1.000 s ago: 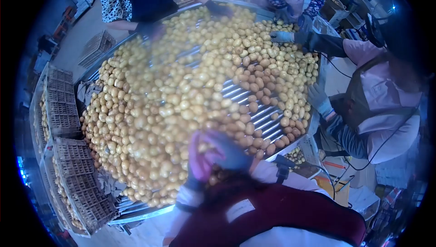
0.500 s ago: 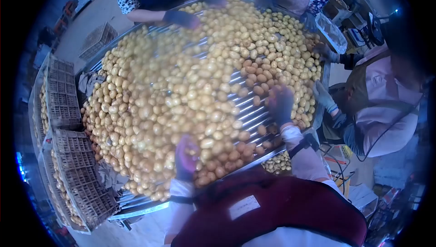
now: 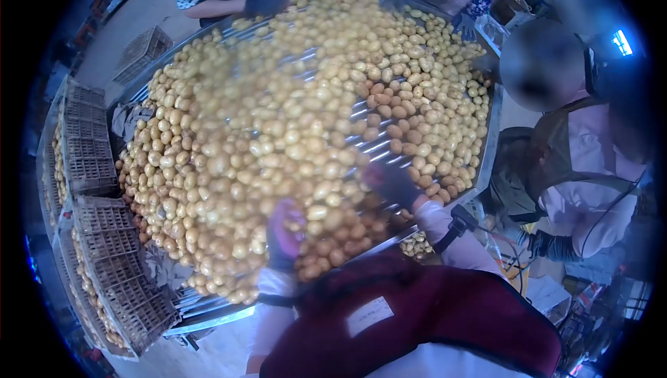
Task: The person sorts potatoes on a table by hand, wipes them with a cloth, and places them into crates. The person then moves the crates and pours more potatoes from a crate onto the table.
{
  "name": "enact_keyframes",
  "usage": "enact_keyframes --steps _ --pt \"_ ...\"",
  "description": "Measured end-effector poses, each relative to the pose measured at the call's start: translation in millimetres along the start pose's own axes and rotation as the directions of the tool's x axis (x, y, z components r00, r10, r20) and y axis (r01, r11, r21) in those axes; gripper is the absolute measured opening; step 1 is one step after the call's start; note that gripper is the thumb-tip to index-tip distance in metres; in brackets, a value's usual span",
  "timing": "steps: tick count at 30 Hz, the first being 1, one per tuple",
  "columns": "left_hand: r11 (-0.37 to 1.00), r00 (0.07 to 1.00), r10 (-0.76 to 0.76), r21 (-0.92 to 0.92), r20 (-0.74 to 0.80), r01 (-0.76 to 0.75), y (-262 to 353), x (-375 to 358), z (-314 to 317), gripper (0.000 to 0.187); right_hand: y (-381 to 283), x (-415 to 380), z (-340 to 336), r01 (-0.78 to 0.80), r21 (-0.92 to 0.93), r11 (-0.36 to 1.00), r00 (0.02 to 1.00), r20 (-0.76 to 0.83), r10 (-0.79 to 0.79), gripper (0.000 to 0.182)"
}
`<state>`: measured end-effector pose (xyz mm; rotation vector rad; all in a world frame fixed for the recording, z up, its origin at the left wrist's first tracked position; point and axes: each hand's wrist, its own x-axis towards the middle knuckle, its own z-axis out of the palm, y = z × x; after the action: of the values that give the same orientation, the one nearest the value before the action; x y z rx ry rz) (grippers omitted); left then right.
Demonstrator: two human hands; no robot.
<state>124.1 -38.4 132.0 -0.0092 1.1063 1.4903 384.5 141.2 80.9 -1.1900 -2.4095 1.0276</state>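
Note:
Many round yellow-brown potatoes (image 3: 229, 162) lie heaped on a metal roller table (image 3: 486, 162). At the near edge my left hand (image 3: 285, 233), in a dark and pink glove, touches the pile with its fingers curved; whether it grips a potato is unclear. My right hand (image 3: 390, 182), in a dark glove, is over the potatoes and bare rollers near the table's middle, smeared by motion. Browner potatoes (image 3: 386, 103) lie beyond it, and others sit between my two hands.
Plastic crates (image 3: 125, 267) holding potatoes stand at the left edge, with grey cloth (image 3: 165, 267) beside them. An empty-looking crate (image 3: 142, 55) sits on the floor. Co-workers stand at the far side and at the right (image 3: 583, 149).
My right hand has moved left and nearer to me. My left hand has barely moved. The right-hand co-worker has leaned in, with a hand drawn back from the table; the far-left co-worker's hand has moved back.

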Motion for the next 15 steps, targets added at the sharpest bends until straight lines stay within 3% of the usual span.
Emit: enact_keyframes --steps 2,4,5,6,7,8,9,10,12,13,15 --pt "1.0 0.998 0.002 0.025 -0.068 0.0 1 -3 9 0.021 7 -16 43 0.223 -0.209 0.952 0.958 0.228 -0.174 0.024" --pt "1.0 1.0 -0.006 -0.027 0.028 0.007 1 -2 9 0.019 -47 -27 41 -0.062 -0.02 0.998 0.996 0.06 0.064 0.026" --pt "0.999 0.998 -0.028 -0.018 -0.062 0.027 2 -5 15 0.019 -46 -25 49 -0.059 -0.066 0.996 0.997 0.037 0.061 0.025" --pt "0.977 0.992 -0.11 -0.175 0.07 0.12 0 1 2 0.02 -40 -24 59 -0.055 -0.109 0.992 0.998 0.018 0.057 0.025" --pt "0.983 0.994 -0.103 -0.151 0.035 0.107 1 -2 6 0.021 -38 -26 60 -0.052 -0.149 0.988 0.999 0.0 0.052 0.024" --pt "0.988 0.996 -0.092 -0.123 0.001 0.092 3 -5 10 0.023 -33 -28 56 0.038 -0.179 0.983 0.999 0.012 -0.036 0.024" --pt "0.977 0.988 -0.108 -0.17 0.114 0.127 0 0 -1 0.026 -24 -26 48 0.127 -0.21 0.969 0.992 0.025 -0.125 0.025" --pt "0.977 0.988 -0.113 -0.172 0.106 0.13 1 0 -1 0.026 -18 -25 37 0.218 -0.24 0.946 0.976 0.045 -0.213 0.025" --pt "0.974 0.989 -0.121 -0.181 0.083 0.134 1 -3 0 0.026 -1 -45 2 0.097 0.181 0.979 0.994 -0.065 -0.086 0.026" --pt "0.989 0.995 -0.075 -0.122 0.059 0.082 -1 -3 -6 0.03 7 -63 -19 0.046 0.392 0.919 0.995 -0.098 -0.008 0.028" --pt "0.996 0.999 0.041 -0.08 -0.03 -0.043 -7 -6 -1 0.033 17 -83 -38 0.147 0.654 0.742 0.963 -0.266 0.044 0.028"
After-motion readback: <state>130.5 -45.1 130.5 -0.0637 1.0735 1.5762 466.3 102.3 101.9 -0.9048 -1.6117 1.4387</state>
